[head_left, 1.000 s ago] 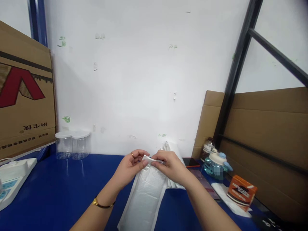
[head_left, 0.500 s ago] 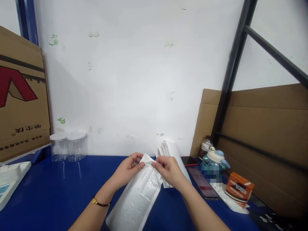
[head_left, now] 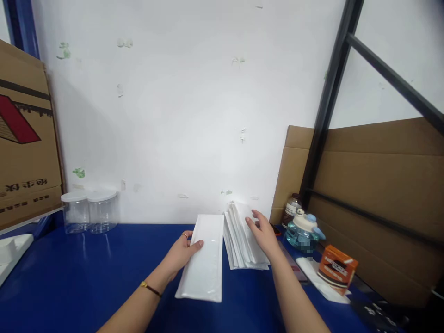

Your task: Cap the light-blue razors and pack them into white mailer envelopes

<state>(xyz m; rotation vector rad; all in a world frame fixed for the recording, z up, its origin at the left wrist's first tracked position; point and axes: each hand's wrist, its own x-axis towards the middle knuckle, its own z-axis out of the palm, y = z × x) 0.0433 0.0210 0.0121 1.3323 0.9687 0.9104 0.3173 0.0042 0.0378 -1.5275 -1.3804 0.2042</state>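
A white padded mailer (head_left: 204, 259) leans slightly in front of me over the blue table. My left hand (head_left: 185, 252) grips its left edge, with the thumb on the front and the other fingers mostly hidden behind. Right of it, a stack of similar white mailers (head_left: 239, 240) lies fanned out, its far end near the wall. At the upper right side of that stack is my right hand (head_left: 262, 231), thumb and fingers apart, near or touching the top mailer; exact contact is unclear.
Two clear lidded jars (head_left: 102, 212) stand at the back left beside a large cardboard box (head_left: 27, 185). Along the right are a brown bottle (head_left: 291, 210), a teal water bottle (head_left: 303, 233), a partly covered phone (head_left: 294, 268) and an orange box (head_left: 336, 268).
My right hand has let go of the mailer's top and moved right to the stack. The mailer, now in my left hand alone, has turned more upright and its surface looks flatter.
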